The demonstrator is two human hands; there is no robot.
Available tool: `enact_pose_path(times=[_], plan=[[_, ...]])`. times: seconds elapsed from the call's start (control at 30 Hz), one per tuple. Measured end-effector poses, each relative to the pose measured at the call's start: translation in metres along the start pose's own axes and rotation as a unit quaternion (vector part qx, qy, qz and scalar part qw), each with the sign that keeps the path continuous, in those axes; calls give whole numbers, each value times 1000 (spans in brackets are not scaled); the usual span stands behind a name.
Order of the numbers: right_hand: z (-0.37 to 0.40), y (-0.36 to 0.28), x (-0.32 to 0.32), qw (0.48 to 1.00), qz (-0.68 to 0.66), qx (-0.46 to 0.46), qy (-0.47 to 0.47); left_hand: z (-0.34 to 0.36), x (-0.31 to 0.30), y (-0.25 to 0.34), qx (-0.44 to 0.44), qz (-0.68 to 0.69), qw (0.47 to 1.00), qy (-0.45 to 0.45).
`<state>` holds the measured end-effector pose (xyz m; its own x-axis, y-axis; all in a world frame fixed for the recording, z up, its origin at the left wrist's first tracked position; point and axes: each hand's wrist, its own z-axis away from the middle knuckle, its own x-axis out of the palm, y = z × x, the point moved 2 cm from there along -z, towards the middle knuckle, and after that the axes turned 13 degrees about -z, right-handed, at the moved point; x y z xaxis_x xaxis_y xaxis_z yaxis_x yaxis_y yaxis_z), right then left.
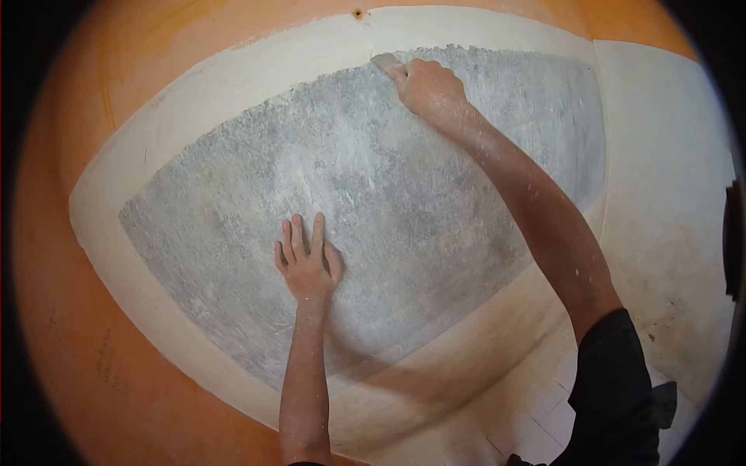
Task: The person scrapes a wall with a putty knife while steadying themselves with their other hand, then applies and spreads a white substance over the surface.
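Note:
My right hand (435, 89) is wrapped round a scraper (384, 60), whose flat blade lies against the upper edge of a rough grey patch (404, 256) on the wall. The handle is hidden inside the fist. Lower down and to the left, my left hand (309, 262) rests flat on the grey patch with its fingers spread and nothing in it. Pale smears and scratch marks cover the grey area. White specks dot my right forearm.
A cream painted band (225, 74) surrounds the patch, with orange wall (70, 311) beyond it. On the right a pale wall (660, 155) meets it at a corner. Floor tiles (536, 431) show at the bottom, and a dark object (733, 241) stands at the right edge.

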<state>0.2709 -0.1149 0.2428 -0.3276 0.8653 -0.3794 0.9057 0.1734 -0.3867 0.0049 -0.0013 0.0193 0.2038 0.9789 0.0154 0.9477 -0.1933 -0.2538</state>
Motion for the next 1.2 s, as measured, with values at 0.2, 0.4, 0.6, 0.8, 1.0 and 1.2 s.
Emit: enact_pose_path(times=[0.2,0.4,0.6,0.8,1.0,1.2], plan=[[45,9,13,997,-15,63,-51,-9,-12,-1,-3,23,1000,-7],[76,-3,27,982,-163,66,-74,-59,-75,85,-71,324,929,-165],[65,30,37,952,-276,11,-130,-133,-68,149,-125,441,854,-246],[69,95,29,875,-455,-147,-77,-152,-67,169,-189,50,945,-261],[197,300,71,970,-197,-26,137,-169,-94,168,-218,-10,953,-210],[304,376,146,956,-242,149,-75,-197,-72,196,-243,-53,954,-169]])
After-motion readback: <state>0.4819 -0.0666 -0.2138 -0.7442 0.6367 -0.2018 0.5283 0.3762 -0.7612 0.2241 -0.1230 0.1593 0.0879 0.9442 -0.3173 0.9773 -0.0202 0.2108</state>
